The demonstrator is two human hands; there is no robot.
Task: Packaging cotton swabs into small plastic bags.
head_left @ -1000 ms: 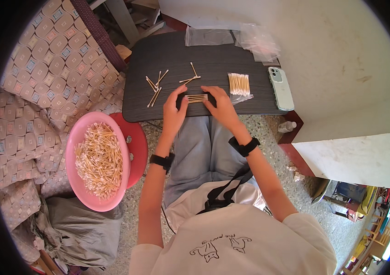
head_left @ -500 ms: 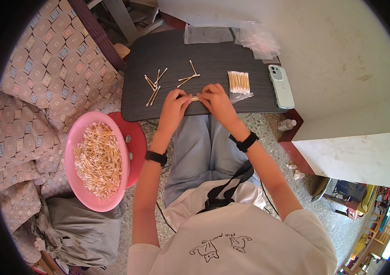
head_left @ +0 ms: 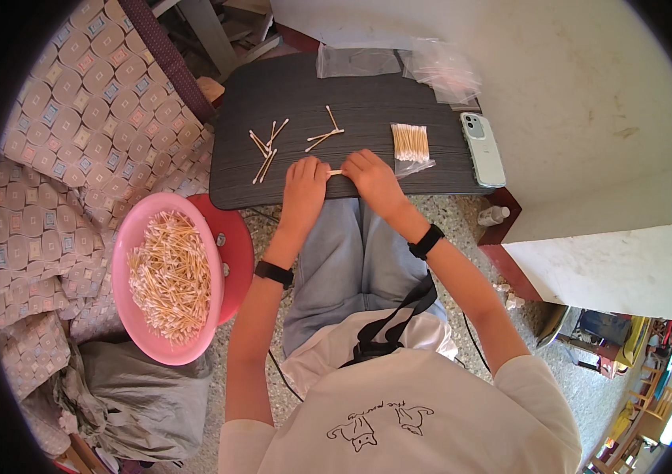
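Near the front edge of the dark table, my left hand [head_left: 305, 180] and my right hand [head_left: 371, 179] hold a few cotton swabs [head_left: 335, 172] between them, lying crosswise. Both sets of fingers are closed around the ends, so only a short middle stretch of the sticks shows; how many there are I cannot tell. Beyond my hands, several loose cotton swabs [head_left: 270, 150] lie scattered at the left, and a few more swabs [head_left: 325, 139] lie in the middle. To the right of my right hand is a clear bag filled with cotton swabs [head_left: 410, 143].
A pink basin [head_left: 121, 272] heaped with cotton swabs rests on a red stool [head_left: 237, 261] at my left. Clear plastic bags [head_left: 442, 69] lie at the table's far edge. A phone [head_left: 483, 150] lies at the right edge, by the wall. A bottle [head_left: 494, 216] stands below.
My fingers have curled further over the swabs' ends, with the hands turned more palm-down. The loose swabs on the table and the filled bag stay essentially where they were.
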